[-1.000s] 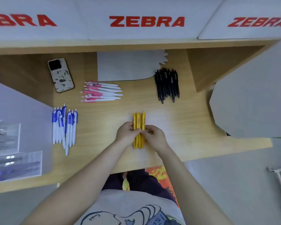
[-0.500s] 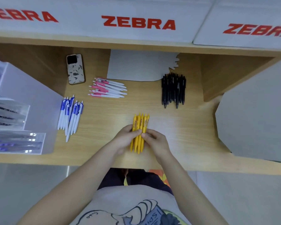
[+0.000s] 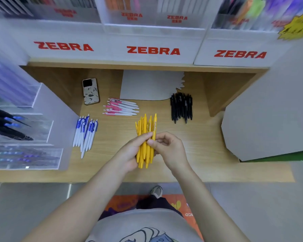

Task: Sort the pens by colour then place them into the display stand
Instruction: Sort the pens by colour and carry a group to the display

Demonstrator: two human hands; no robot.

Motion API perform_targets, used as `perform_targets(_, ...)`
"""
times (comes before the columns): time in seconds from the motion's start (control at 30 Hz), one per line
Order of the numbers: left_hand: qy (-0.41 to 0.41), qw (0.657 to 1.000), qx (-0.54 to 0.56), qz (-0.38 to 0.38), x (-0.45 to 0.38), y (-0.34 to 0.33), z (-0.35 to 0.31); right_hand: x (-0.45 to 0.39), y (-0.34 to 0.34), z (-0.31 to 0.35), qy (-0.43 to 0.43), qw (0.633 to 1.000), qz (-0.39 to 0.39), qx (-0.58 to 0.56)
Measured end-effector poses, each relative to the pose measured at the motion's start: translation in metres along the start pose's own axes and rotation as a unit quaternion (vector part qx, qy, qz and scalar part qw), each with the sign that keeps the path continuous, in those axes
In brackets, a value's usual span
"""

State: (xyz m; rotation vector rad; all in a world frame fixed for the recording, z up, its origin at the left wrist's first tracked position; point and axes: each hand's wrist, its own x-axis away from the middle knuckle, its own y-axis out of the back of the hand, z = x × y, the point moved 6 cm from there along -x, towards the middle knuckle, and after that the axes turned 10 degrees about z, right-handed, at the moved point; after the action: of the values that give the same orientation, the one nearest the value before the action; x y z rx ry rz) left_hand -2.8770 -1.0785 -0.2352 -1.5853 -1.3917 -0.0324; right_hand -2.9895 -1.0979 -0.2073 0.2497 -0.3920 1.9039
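The yellow pens form a loose bundle at the centre of the view, lifted just above the worktop, their ends uneven. The left hand is curled around the bundle from 9 o'clock, gripping it; the right hand pinches its right side with thumb and fingertips, other fingers half bent. To do this step well, I judge the ends should be squared and all pens turned the same way before moving to the display stand at 9 o'clock. At 10 o'clock lie the blue-and-white pens, at 11 the pink-and-white pens, at 1 the black pens. A phone sits beyond the pink ones.
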Motion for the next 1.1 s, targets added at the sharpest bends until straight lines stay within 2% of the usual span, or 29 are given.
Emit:
perform_targets(0.23, -0.058, 0.994, 0.086, -0.034, 0.088, 0.075, -0.022, 0.029, -0.113, -0.001, -0.001, 0.996, 0.051, -0.072)
perform_targets(0.37, -0.082, 0.993, 0.08, -0.017, 0.166, 0.14, -0.036, 0.05, -0.2, -0.005, 0.018, 0.998, 0.056, -0.021)
perform_targets(0.53, -0.171, 0.985, -0.029, 0.015, 0.27, 0.213, -0.058, 0.068, -0.308, -0.015, 0.014, 0.998, 0.063, -0.01)
perform_targets(0.6, -0.207, 0.973, -0.101, -0.004, 0.306, 0.235, -0.068, 0.074, -0.349, -0.018, 0.003, 0.997, 0.076, 0.0)
perform_targets(0.73, -0.223, 0.951, -0.205, -0.064, 0.353, 0.277, -0.092, 0.079, -0.416, -0.015, -0.011, 0.993, 0.118, 0.014)
perform_targets(0.9, -0.257, 0.932, -0.244, -0.082, 0.381, 0.306, -0.126, 0.069, -0.462, -0.003, -0.018, 0.996, 0.083, 0.01)
perform_targets(0.97, -0.263, 0.924, -0.262, -0.091, 0.385, 0.314, -0.139, 0.06, -0.476, 0.001, -0.013, 0.995, 0.096, 0.028)
perform_targets(1.1, -0.258, 0.935, -0.228, -0.08, 0.382, 0.339, -0.164, 0.032, -0.494, 0.011, 0.001, 0.993, 0.112, 0.04)
